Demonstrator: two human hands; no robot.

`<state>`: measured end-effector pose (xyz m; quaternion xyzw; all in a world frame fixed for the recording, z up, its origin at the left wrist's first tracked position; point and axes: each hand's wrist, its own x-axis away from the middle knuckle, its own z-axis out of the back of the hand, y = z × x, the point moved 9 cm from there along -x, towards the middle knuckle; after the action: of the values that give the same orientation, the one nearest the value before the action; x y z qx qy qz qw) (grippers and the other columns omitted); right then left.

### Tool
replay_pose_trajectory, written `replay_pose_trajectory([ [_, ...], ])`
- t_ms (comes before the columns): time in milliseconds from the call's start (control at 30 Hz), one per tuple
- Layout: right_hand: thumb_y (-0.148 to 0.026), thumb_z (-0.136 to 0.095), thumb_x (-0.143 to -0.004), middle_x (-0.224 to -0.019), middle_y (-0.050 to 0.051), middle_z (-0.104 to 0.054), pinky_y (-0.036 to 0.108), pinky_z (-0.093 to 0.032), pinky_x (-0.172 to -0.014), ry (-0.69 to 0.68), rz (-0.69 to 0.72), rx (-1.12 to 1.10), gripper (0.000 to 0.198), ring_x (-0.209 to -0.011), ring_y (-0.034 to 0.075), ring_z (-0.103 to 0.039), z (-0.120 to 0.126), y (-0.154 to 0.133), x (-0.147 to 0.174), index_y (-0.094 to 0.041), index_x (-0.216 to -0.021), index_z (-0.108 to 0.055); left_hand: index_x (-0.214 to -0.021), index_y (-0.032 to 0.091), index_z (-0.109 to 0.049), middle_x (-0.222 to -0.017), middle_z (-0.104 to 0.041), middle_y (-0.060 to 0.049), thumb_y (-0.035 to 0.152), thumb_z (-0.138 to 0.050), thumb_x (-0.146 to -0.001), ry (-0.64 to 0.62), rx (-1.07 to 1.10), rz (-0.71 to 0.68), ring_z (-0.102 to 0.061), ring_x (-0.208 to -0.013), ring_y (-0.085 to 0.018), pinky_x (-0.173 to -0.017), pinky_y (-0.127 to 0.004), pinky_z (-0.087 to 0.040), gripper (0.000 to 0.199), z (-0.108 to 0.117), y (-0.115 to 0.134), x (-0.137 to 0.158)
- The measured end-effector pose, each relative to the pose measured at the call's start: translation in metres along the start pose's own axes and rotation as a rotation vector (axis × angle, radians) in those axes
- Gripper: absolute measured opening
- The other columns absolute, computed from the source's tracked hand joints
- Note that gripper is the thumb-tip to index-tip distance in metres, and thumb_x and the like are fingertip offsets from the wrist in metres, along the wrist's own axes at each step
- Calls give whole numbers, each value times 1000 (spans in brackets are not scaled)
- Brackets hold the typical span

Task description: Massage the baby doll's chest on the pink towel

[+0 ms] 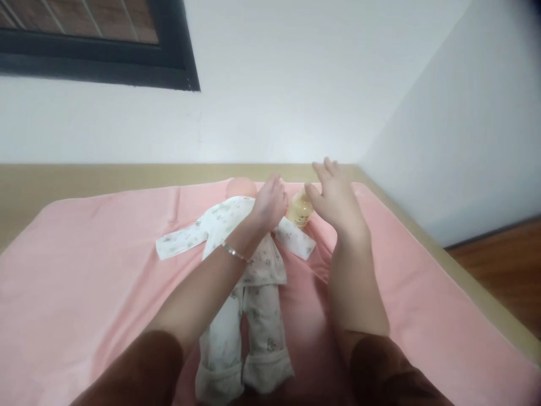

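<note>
A small figure, seemingly a baby doll, lies stretched out in a white printed top and matching trousers with rolled cuffs. Its smooth, pinkish rounded head is at the far end. My left hand is over the figure's shoulder, fingers curled in; whatever they hold, if anything, is hidden. Just right of it is a yellowish, shiny bottle with dark print, beside the figure's sleeve. My right hand hovers by the bottle with fingers spread, its thumb close to the bottle's upper part.
A pink sheet with some creases covers the surface beneath. Its tan edge shows along the back and right. Behind is a white wall with a dark-framed window. Wooden floor shows at the right.
</note>
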<state>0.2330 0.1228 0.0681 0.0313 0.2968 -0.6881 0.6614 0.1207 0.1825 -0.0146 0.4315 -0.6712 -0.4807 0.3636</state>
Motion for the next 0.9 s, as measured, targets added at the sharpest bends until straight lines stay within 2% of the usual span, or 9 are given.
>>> replay_pose_trajectory([
  [100,-34,-39,-99,-162,22,-31,63,-21,-123,-113,53,61,48,-155,40,-17,-29,-5,-9,-9,-137,-53,-142,21,-46,-157,-46,-9,47,-19,-100,-92,350,89,-46,-144,-20,-118,-40,-43,56,-18,-2,-17],
  [167,-36,-34,-101,-157,22,-40,60,-20,-124,-129,78,41,47,-153,37,-25,-35,-15,-8,-9,-133,-55,-133,19,-52,-148,-55,-12,45,-20,-102,-205,551,128,-54,-137,-23,-114,-44,-47,52,-32,1,-14],
  [233,-38,-30,-101,-152,21,-46,58,-22,-123,-89,59,13,48,-150,34,-32,-34,-20,-6,-10,-133,-54,-122,17,-59,-137,-63,-13,45,-21,-102,-272,628,155,-61,-129,-25,-111,-43,-50,51,-39,3,-5],
  [333,-38,-29,-101,-147,24,-50,57,-27,-120,-25,-5,18,49,-145,34,-38,-33,-18,-6,-7,-132,-51,-113,16,-62,-126,-68,-15,45,-25,-102,-231,675,213,-67,-120,-24,-109,-37,-52,48,-32,-1,5],
  [467,-34,-23,-101,-132,25,-60,55,-32,-116,-122,-13,101,49,-136,35,-47,-49,-15,-6,-6,-115,-61,-130,14,-57,-128,-67,-18,47,-26,-101,-171,727,314,-67,-120,-24,-107,-39,-54,53,-14,-8,20],
  [567,-34,-22,-101,-125,25,-65,54,-35,-114,-150,3,178,52,-130,35,-53,-56,-18,-5,-6,-108,-65,-144,10,-47,-137,-62,-21,47,-26,-100,-224,674,448,-64,-126,-25,-108,-40,-53,61,0,-15,40],
  [667,-31,-24,-100,-122,26,-66,52,-35,-114,-102,-8,253,52,-126,36,-56,-57,-20,-6,-2,-110,-67,-149,7,-41,-143,-56,-23,49,-27,-98,-259,526,538,-58,-134,-25,-112,-39,-49,67,23,-18,62],
  [767,-31,-28,-99,-123,28,-66,51,-33,-116,-80,-29,306,53,-127,37,-56,-59,-21,-8,3,-113,-67,-145,11,-46,-146,-55,-20,50,-26,-97,-247,394,430,-53,-139,-23,-117,-39,-44,65,54,-2,73],
  [900,-34,-29,-99,-121,27,-67,52,-30,-120,-72,-61,323,55,-123,36,-59,-59,-20,-9,2,-115,-68,-131,22,-59,-143,-60,-13,47,-16,-97,-204,163,173,-52,-140,-23,-116,-47,-45,60,88,36,75],
])
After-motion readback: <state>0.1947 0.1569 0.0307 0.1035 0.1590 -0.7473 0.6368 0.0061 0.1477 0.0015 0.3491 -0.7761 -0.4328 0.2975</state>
